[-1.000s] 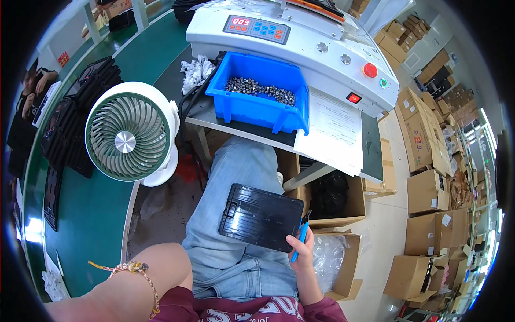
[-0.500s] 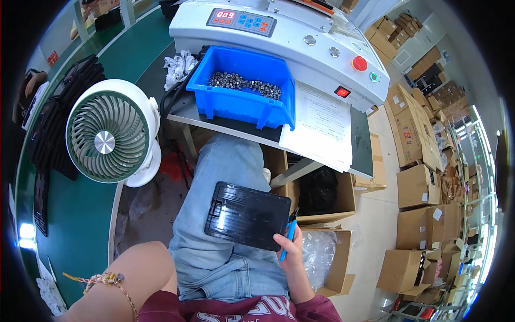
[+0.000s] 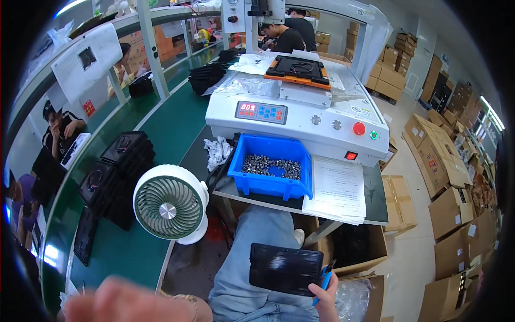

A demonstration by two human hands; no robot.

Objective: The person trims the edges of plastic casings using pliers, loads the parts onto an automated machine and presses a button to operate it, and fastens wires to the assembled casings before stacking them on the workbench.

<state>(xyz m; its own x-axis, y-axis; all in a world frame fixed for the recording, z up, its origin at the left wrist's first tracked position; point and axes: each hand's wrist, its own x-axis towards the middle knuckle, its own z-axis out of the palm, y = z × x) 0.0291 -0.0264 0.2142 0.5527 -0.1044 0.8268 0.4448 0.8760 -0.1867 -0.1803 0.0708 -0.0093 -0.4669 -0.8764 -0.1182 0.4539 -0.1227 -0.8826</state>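
Note:
My right hand (image 3: 326, 298) is closed around a pair of blue-handled nippers (image 3: 325, 279) and the lower right corner of a flat black plastic panel (image 3: 284, 268). The panel is rectangular, with a glossy face turned up, and it lies over my lap. Close to the camera at the lower left, my left hand (image 3: 129, 301) is smeared by motion. Its fingers cannot be made out, and it is apart from the panel, nearest to the green bench (image 3: 129, 252).
A white fan (image 3: 170, 206) stands on the bench beside stacked black panels (image 3: 120, 166). Ahead, a blue bin (image 3: 268, 185) of small metal parts and paper sheets (image 3: 338, 190) sit before a white machine (image 3: 306, 121). Cardboard boxes (image 3: 397, 201) line the right. Other people work farther off.
The view has tipped up and shifted left, showing more of the machine and people. My left hand has come up at the lower left. My right hand still holds the panel and nippers.

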